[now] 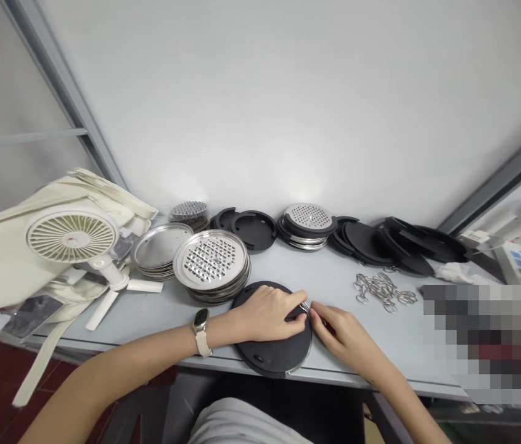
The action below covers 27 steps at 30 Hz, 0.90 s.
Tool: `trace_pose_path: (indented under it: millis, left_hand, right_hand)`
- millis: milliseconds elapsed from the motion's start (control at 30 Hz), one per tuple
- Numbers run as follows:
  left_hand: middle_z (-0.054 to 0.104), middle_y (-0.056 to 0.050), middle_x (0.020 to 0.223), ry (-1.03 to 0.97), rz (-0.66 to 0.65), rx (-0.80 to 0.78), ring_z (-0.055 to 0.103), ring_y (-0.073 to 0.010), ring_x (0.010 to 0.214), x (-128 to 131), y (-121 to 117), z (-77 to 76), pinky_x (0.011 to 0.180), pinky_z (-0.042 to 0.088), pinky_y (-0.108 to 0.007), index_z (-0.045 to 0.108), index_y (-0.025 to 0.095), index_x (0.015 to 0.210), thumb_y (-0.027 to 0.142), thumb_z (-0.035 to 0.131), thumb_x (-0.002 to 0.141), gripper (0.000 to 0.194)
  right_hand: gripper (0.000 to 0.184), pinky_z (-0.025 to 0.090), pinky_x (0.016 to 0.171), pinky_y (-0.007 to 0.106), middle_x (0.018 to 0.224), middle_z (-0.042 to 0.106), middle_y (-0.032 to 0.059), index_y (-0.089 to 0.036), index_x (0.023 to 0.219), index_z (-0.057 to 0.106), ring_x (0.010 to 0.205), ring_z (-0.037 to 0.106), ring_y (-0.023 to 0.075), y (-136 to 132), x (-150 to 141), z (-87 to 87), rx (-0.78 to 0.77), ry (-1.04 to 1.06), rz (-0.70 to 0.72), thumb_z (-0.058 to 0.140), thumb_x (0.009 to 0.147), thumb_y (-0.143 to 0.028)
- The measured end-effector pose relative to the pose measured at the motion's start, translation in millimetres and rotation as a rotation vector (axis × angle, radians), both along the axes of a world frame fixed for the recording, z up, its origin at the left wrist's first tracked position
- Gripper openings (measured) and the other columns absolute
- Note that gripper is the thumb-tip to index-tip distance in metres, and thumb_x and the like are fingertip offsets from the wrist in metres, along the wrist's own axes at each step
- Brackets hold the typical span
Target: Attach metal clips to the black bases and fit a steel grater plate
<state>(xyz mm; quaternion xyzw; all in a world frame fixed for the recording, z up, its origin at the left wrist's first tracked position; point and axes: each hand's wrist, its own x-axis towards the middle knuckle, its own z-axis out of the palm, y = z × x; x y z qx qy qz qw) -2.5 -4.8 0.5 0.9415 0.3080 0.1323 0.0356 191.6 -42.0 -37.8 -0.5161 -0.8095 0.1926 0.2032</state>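
Observation:
A round black plastic disc point(274, 359) lies flat near the table's front edge. My left hand point(267, 313), with a watch on its wrist, rests across the disc; its thumb and index finger close in at the right rim. Between the two hands a small bent metal wire clip point(304, 306) shows at that rim. My right hand point(340, 330) pinches at the clip from the right. Fingers hide part of the clip and how it sits in the disc. To the right lies a loose pile of similar wire clips point(383, 290).
Stacked metal grater discs point(211, 262) and plain metal plates point(161, 246) stand left of the disc. Along the wall are black rings point(254, 231), another grater stack point(310, 217) and black covers point(366, 240). A white fan point(73, 235) and cream bag point(1, 253) occupy the left.

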Motion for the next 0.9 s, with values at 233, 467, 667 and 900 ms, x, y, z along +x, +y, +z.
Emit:
trace_pose_path:
  millis: [233, 467, 667, 900]
  left_hand:
    - [0.066, 0.002, 0.068, -0.005, -0.006, 0.009, 0.064, -0.0183, 0.06, -0.7, -0.5, -1.0, 0.05, 0.029, -0.028, 0.047, 0.021, 0.089, 0.034, 0.045, 0.089, 0.013]
    - [0.065, 0.001, 0.067, -0.003, 0.0, -0.003, 0.064, -0.0184, 0.06, 0.2, -1.3, 0.3, 0.051, 0.031, -0.028, 0.047, 0.021, 0.088, 0.034, 0.045, 0.089, 0.013]
    - [0.064, 0.001, 0.066, -0.008, 0.001, -0.011, 0.063, -0.0183, 0.059, 0.3, -2.1, 3.5, 0.051, 0.031, -0.028, 0.048, 0.02, 0.09, 0.031, 0.046, 0.088, 0.011]
    - [0.065, 0.001, 0.066, 0.002, 0.005, -0.008, 0.064, -0.0189, 0.06, 0.3, -1.8, 2.5, 0.051, 0.032, -0.027, 0.048, 0.02, 0.09, 0.032, 0.046, 0.088, 0.012]
  right_hand:
    - [0.031, 0.032, 0.056, 0.026, 0.061, 0.05, -0.0012, -0.022, 0.07, 0.038, 0.055, 0.049, 0.0152, 0.3, 0.9, -2.5, 0.022, -0.017, -0.005, 0.029, 0.098, -0.031]
    - [0.027, 0.032, 0.055, 0.026, 0.061, 0.049, -0.0024, -0.023, 0.073, 0.038, 0.054, 0.048, 0.0151, -0.9, 0.6, 0.0, -0.009, 0.004, -0.009, 0.03, 0.098, -0.031]
    - [0.017, 0.033, 0.054, 0.024, 0.061, 0.047, -0.0051, -0.024, 0.081, 0.038, 0.052, 0.045, 0.0141, -3.1, 0.7, 0.5, -0.044, 0.092, -0.027, 0.033, 0.097, -0.03]
    - [0.027, 0.03, 0.053, 0.023, 0.059, 0.04, -0.0064, -0.023, 0.071, 0.036, 0.052, 0.041, 0.0118, -0.9, 4.2, 1.8, -0.101, 0.131, 0.003, 0.033, 0.097, -0.031]
